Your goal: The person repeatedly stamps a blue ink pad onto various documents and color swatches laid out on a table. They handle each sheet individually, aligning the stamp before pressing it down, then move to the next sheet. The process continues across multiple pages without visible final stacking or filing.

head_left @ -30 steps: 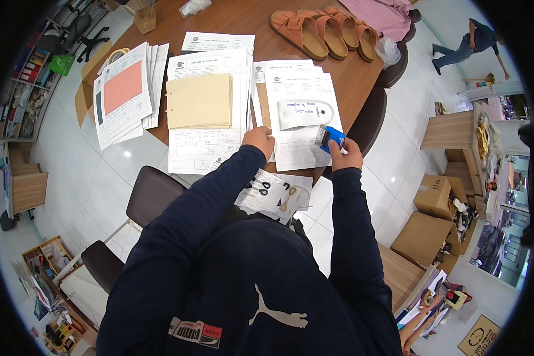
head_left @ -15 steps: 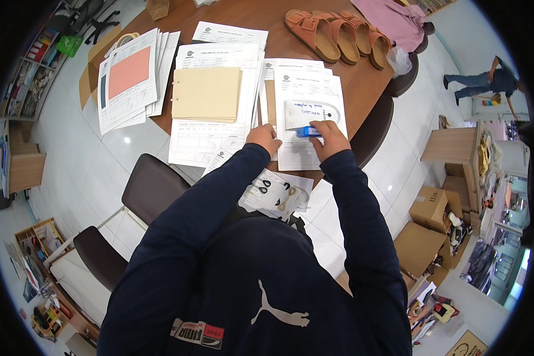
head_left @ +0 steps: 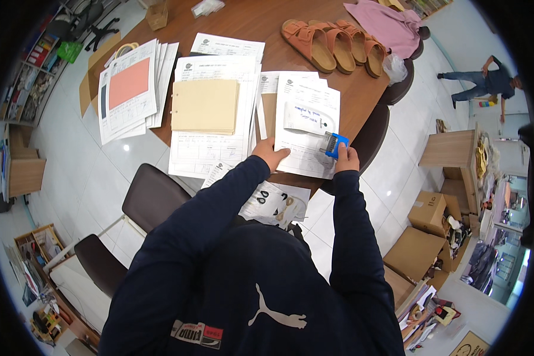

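Note:
A blue self-inking stamp (head_left: 337, 145) with a dark, open frame is held sideways in my right hand (head_left: 347, 159), over the right edge of a printed paper form (head_left: 302, 160). My left hand (head_left: 271, 155) grips the left edge of this form, its thumb on top and its other fingers mostly hidden. A pale, rounded shoe-sole-shaped piece (head_left: 305, 117) with blue handwriting lies on the form, just above the stamp. More sheets (head_left: 319, 82) show from beneath the form. Left of my left hand, a tan board swatch (head_left: 204, 107) rests on another stack of forms (head_left: 213, 151).
Orange two-strap sandals (head_left: 332, 47) stand at the table's far right, beside a pink cloth (head_left: 388, 24). Forms with a pink swatch (head_left: 129, 83) lie at the left. A sheet with small dark rings (head_left: 267, 199) is at the near edge. Chairs (head_left: 154, 193) surround the table; a person (head_left: 486, 81) stands far right.
My right hand has moved right and nearer with the stamp, off the sole-shaped piece, and turned it so its frame shows. My left thumb now lies over the form's left edge.

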Demonstrator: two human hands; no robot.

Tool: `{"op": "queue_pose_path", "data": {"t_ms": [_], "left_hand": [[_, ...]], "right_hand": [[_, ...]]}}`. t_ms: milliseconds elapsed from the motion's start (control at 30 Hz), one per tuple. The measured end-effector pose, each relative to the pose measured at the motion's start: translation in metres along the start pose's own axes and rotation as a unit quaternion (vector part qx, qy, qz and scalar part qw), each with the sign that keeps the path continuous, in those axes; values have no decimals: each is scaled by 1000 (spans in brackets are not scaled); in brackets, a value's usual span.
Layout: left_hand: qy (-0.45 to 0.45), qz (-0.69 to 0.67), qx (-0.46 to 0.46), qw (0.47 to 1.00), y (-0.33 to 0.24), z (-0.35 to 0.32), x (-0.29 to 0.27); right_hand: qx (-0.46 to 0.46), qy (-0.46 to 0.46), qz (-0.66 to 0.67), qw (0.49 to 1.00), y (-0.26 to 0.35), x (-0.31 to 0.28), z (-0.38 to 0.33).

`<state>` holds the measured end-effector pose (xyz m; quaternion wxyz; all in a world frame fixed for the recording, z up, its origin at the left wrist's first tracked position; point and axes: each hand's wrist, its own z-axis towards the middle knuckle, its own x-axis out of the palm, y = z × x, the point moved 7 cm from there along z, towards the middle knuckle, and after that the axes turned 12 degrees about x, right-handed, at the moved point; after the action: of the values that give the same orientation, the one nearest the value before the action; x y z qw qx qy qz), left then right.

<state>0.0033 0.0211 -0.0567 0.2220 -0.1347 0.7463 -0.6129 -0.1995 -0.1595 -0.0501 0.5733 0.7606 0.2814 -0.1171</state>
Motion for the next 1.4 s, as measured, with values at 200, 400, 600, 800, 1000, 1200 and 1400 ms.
{"op": "queue_pose_path", "data": {"t_ms": [200, 400, 600, 800, 1000, 1200, 1400], "left_hand": [[1, -81, 99, 992, -45, -8, -25], [-94, -166, 142, 971, -68, -44, -172], [-250, -304, 157, 906, -20, -90, -389], [-331, -57, 37, 941, 91, -88, -514], [-443, 507, -45, 738, 45, -96, -526], [-235, 272, 323, 875, -52, -61, -257], [143, 341, 332, 868, -61, -43, -41]], "right_hand": [[-39, -28, 294, 955, 13, -35, -13], [-14, -71, 315, 946, 18, -57, -24], [60, -10, 270, 961, 14, -11, -43], [41, 38, 216, 975, 29, 28, -61], [-3, 23, 201, 979, 42, 18, -56], [0, 22, 88, 996, 41, 18, -46], [-157, 16, -216, 964, 87, 37, -51]]}}
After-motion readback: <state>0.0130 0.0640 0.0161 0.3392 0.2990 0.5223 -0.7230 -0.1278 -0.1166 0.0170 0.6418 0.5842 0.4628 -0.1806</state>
